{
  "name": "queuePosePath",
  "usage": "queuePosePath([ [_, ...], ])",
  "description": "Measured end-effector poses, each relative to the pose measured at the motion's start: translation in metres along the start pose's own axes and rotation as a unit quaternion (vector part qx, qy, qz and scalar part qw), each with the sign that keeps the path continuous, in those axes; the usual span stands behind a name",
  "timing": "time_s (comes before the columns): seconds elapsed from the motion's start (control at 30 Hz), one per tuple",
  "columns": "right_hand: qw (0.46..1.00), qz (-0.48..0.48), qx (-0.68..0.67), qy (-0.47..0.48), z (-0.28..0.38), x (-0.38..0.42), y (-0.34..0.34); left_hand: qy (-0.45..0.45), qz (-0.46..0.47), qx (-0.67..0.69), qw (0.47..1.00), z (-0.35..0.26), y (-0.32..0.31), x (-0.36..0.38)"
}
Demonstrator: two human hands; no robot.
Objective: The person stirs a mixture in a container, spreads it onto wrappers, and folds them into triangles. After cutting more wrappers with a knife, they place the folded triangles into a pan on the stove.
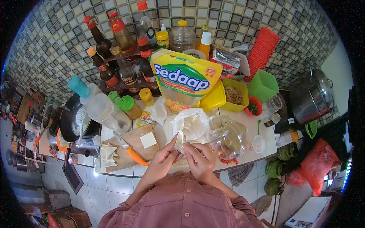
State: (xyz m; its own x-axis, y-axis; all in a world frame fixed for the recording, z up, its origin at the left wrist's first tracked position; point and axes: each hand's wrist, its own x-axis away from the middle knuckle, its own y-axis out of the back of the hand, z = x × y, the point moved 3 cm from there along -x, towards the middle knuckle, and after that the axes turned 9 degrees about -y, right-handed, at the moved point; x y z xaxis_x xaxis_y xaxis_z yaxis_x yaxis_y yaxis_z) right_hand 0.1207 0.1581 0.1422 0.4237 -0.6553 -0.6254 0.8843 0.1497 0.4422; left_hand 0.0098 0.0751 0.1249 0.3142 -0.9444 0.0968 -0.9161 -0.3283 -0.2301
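Between my two hands is a small pale dough wrapper (180,143), held up near the counter's front edge. My left hand (165,156) pinches its left side with thumb and fingers. On the other side, the bent fingers of my right hand (200,157) close on its edge. Just behind it sits an open white plastic bag (192,123) with pale contents. A flat square wrapper (148,140) lies on the wooden cutting board (131,155), beside an orange-handled knife (136,155). Several folded wrappers (108,154) are piled at the board's left end.
A clear plastic bag (230,138) lies right of my hands, near a small white cup (258,144). Behind stand a Sedaap pouch (182,81), a yellow container (235,95) of brown filling and several sauce bottles (127,70). A black wok (72,119) is at left.
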Motion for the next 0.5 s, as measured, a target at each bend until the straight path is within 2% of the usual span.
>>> queuePosePath([
  [0.23,0.999,-0.016,0.006,0.031,0.0062,0.0005,-0.0011,-0.021,0.026,0.037,0.999,0.0021,-0.0082,-0.0004],
  [0.3,1.0,-0.015,0.01,0.026,0.0076,0.0009,-0.0024,-0.062,0.009,0.048,0.997,-0.0019,-0.0104,-0.001],
  [0.43,0.999,-0.011,0.0,0.038,0.006,0.0016,-0.0051,-0.06,0.028,0.043,0.997,0.0038,-0.0077,0.0005],
  [0.5,0.999,-0.006,-0.002,0.044,0.0061,0.0011,-0.0052,-0.086,0.034,0.118,0.989,0.0024,-0.0092,-0.0001],
])
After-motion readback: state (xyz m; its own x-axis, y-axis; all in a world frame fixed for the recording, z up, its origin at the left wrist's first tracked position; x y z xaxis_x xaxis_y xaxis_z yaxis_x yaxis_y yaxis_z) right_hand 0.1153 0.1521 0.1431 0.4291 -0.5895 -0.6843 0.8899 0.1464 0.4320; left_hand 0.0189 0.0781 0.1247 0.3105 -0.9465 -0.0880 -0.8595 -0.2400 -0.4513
